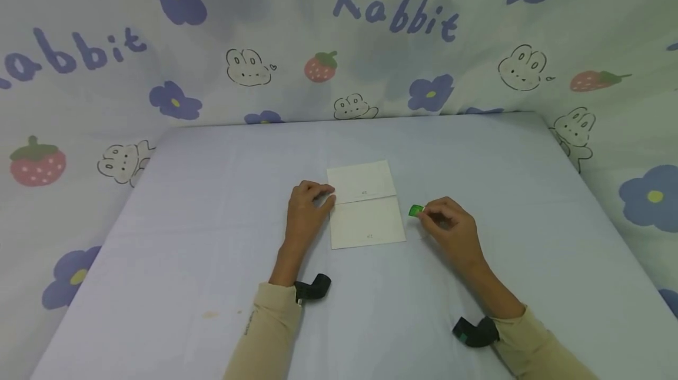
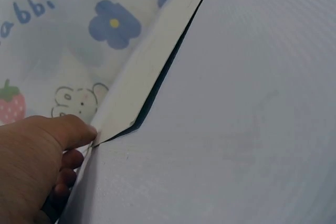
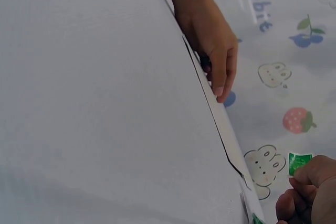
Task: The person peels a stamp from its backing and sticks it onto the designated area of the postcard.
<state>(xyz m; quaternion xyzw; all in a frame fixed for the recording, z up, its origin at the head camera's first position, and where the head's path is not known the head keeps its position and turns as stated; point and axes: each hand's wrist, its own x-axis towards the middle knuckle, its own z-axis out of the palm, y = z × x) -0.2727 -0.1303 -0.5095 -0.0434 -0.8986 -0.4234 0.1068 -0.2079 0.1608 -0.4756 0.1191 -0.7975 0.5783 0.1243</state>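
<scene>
A cream card (image 1: 365, 221) lies on the white table with a crease or seam across its middle and a small mark on each half. My left hand (image 1: 307, 209) is at its left edge, thumb and forefinger tips touching it near the seam. The left wrist view shows the card (image 2: 152, 56) raised a little, with a dark underside. Just right of the card, my right hand (image 1: 452, 224) pinches a small green sticker (image 1: 415, 210) between thumb and forefinger. Its white border and pale markings show on the sticker (image 3: 299, 162) in the right wrist view.
A white cloth covers the table (image 1: 212, 192). Behind it hangs a curtain (image 1: 296, 27) printed with rabbits, strawberries and flowers. A second bit of green (image 3: 257, 219) shows at the bottom of the right wrist view. Black wrist mounts (image 1: 313, 287) sit by both sleeves.
</scene>
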